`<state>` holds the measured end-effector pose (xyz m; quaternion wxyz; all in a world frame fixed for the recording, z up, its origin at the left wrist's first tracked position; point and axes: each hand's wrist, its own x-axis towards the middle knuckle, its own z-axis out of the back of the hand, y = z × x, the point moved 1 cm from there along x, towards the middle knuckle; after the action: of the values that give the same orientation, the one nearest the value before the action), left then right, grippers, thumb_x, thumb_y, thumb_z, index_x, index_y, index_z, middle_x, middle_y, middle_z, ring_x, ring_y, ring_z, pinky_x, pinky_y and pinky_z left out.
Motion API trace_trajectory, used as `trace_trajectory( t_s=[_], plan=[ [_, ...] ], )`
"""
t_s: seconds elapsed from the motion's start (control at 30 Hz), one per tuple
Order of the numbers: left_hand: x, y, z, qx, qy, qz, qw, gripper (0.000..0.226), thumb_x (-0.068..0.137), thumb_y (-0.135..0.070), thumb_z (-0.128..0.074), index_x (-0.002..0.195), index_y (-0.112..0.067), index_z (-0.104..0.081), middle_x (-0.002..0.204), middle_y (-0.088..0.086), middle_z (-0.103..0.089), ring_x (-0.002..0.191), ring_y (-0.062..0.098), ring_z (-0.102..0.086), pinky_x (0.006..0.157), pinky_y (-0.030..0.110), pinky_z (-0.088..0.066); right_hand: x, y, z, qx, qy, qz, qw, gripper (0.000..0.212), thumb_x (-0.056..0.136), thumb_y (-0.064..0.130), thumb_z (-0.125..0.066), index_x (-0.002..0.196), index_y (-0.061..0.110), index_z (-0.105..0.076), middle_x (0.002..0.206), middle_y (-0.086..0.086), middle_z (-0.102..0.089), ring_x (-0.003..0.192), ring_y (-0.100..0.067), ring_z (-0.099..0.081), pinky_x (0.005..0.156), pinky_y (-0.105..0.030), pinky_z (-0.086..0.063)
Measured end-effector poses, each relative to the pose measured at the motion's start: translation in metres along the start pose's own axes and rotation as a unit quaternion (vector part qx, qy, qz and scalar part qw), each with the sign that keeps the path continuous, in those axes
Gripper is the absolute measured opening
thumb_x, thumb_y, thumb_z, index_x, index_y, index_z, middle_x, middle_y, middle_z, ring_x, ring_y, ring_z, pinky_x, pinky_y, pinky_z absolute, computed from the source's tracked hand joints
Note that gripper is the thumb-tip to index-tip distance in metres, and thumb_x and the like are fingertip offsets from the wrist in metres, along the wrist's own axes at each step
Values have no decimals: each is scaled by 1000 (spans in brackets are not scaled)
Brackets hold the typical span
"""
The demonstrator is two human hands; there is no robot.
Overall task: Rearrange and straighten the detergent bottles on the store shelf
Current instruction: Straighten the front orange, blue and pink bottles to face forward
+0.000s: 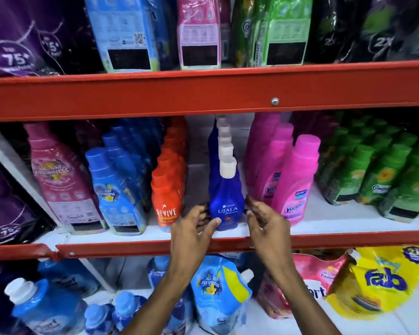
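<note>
A dark blue Ujala bottle [225, 194] with a white cap stands upright at the front of a single-file row on the middle shelf [324, 221]. My left hand [194, 228] cups its lower left side, thumb touching the front near the base. My right hand [264, 221] hovers just right of the bottle, fingers spread and curled, not clearly touching it. Left of it runs a row of orange Revive bottles [167, 201]. Right of it stand pink Vanish bottles [295, 184].
Blue [116, 189] and pink [61, 175] softener bottles fill the shelf's left, green ones [373, 175] the right. A red shelf beam [203, 93] crosses overhead; another red rail [131, 247] lies under my wrists. Pouches and a yellow Fab bag [382, 279] sit below.
</note>
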<state>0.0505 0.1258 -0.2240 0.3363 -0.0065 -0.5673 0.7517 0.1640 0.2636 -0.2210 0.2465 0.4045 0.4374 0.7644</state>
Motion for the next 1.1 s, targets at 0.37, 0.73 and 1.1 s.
trace_trajectory(
  t_s=[0.37, 0.73, 1.1],
  plan=[
    [7, 4, -3, 3, 19, -20, 1000, 35, 93, -12, -71, 126, -20, -65, 104, -20, -74, 98, -5, -72, 89, 19, -59, 6, -8, -1, 58, 12, -6, 998, 36, 89, -2, -65, 113, 23, -72, 90, 37, -71, 89, 5, -72, 82, -12, -56],
    [6, 8, -4, -7, 10, -12, 1000, 33, 93, -18, -73, 125, -21, -66, 107, -7, -79, 97, 0, -74, 89, 37, -64, 4, -5, 0, 87, 2, -24, 996, 31, 90, -1, -66, 116, 15, -72, 102, 13, -76, 91, 5, -72, 83, -12, -56],
    [-35, -24, -38, -36, -161, -72, 984, 8, 85, -18, -69, 88, -25, -65, 87, -7, -66, 84, 15, -66, 78, 34, -55, -6, -33, 75, 70, -201, -14, 977, 38, 84, -14, -58, 76, 20, -74, 77, -2, -77, 76, -12, -73, 73, -27, -58]
  ],
)
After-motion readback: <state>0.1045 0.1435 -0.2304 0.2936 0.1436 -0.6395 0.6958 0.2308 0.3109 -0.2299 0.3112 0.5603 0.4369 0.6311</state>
